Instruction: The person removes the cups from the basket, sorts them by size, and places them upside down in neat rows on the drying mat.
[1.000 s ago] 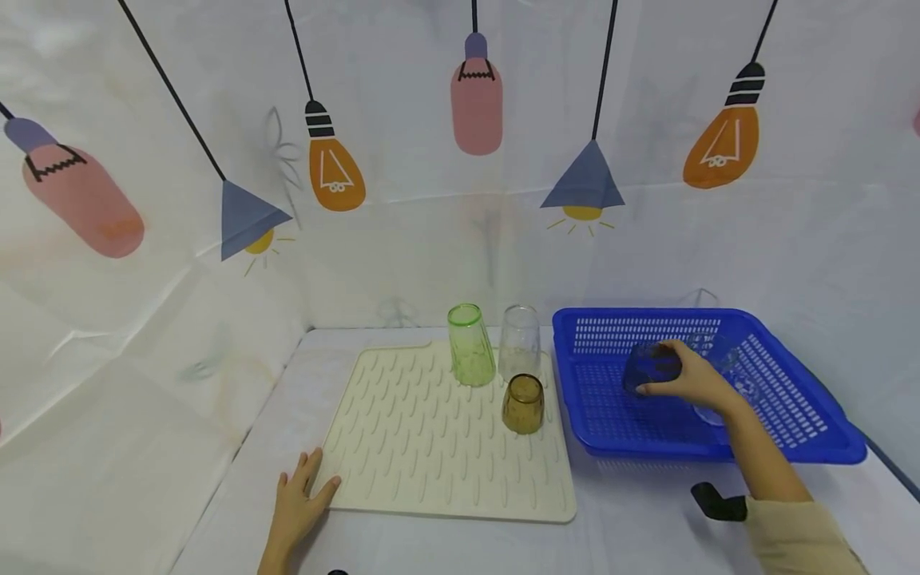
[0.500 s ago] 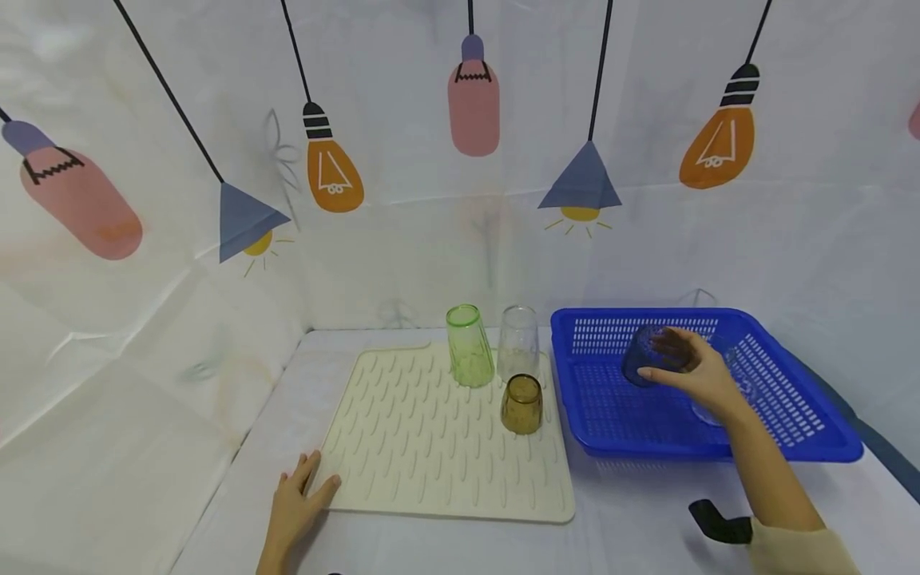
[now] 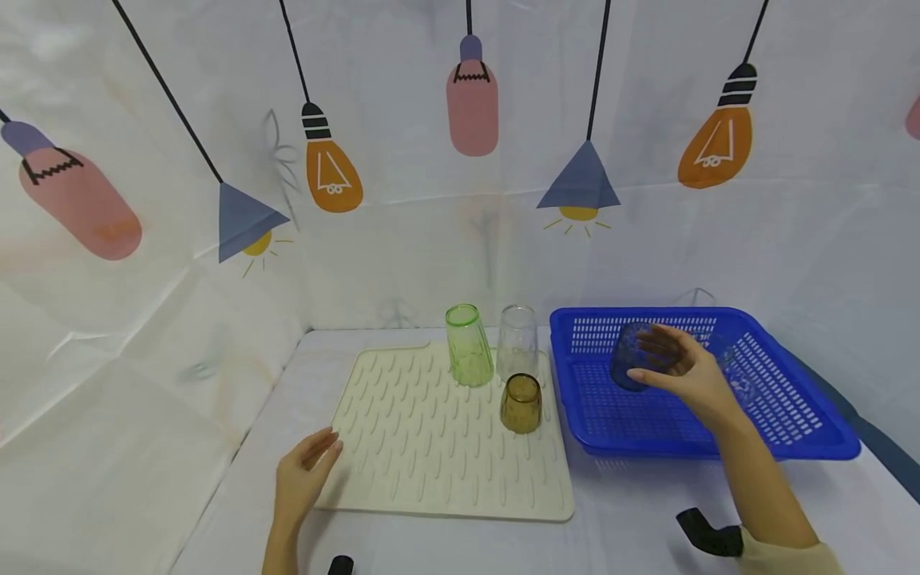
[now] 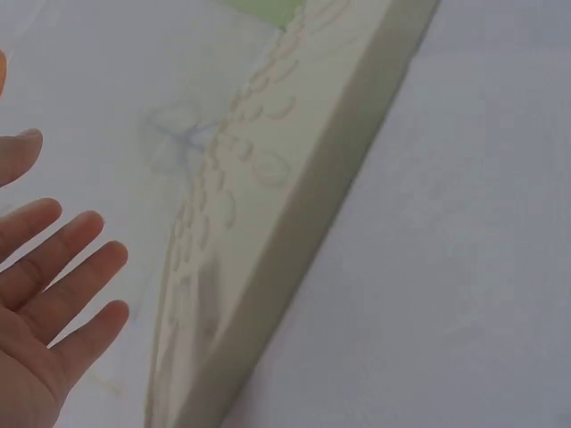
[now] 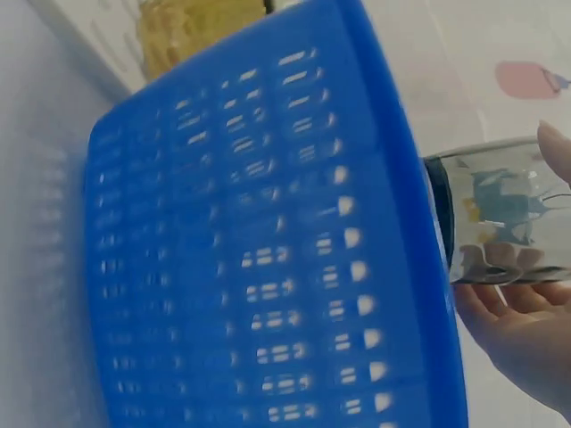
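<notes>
- Lamp-patterned sheet behind the blue basket
- Right hand grasping a dark blue glass over the basket
- Left hand loose, near the mat, well left of the basket

The held glass is looking dark, the basket blue, one tall glass green, the short glass amber, the dash-patterned mat cream, the lamp-printed backdrop mostly white.

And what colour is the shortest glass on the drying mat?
The shortest glass is see-through amber brown, clearest in the head view.
</notes>
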`<action>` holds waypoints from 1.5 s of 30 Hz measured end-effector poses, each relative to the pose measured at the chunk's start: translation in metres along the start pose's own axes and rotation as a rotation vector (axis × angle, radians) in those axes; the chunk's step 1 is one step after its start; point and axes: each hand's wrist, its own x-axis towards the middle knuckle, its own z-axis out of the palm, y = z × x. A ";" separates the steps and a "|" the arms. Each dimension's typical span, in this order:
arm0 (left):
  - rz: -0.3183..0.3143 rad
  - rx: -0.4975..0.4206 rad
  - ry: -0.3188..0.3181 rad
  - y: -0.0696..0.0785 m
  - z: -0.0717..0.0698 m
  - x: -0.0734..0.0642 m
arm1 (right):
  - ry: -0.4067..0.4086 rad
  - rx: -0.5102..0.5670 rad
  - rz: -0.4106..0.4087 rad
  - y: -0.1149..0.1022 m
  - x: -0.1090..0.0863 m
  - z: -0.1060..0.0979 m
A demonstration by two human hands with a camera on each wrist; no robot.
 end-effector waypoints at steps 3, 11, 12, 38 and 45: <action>0.040 -0.097 -0.027 0.010 0.004 0.004 | -0.009 0.019 -0.005 -0.006 -0.002 0.005; 0.082 -0.230 -0.094 0.036 0.019 0.012 | -0.029 0.089 -0.074 -0.011 -0.003 0.014; 0.090 -0.243 -0.100 0.039 0.021 0.013 | -0.033 0.100 -0.081 -0.013 -0.003 0.015; 0.333 -0.391 -0.353 0.105 0.085 0.022 | -0.131 0.249 -0.179 -0.033 -0.001 0.062; 0.347 -0.450 -0.409 0.126 0.097 0.019 | -0.175 0.253 -0.231 -0.038 0.004 0.079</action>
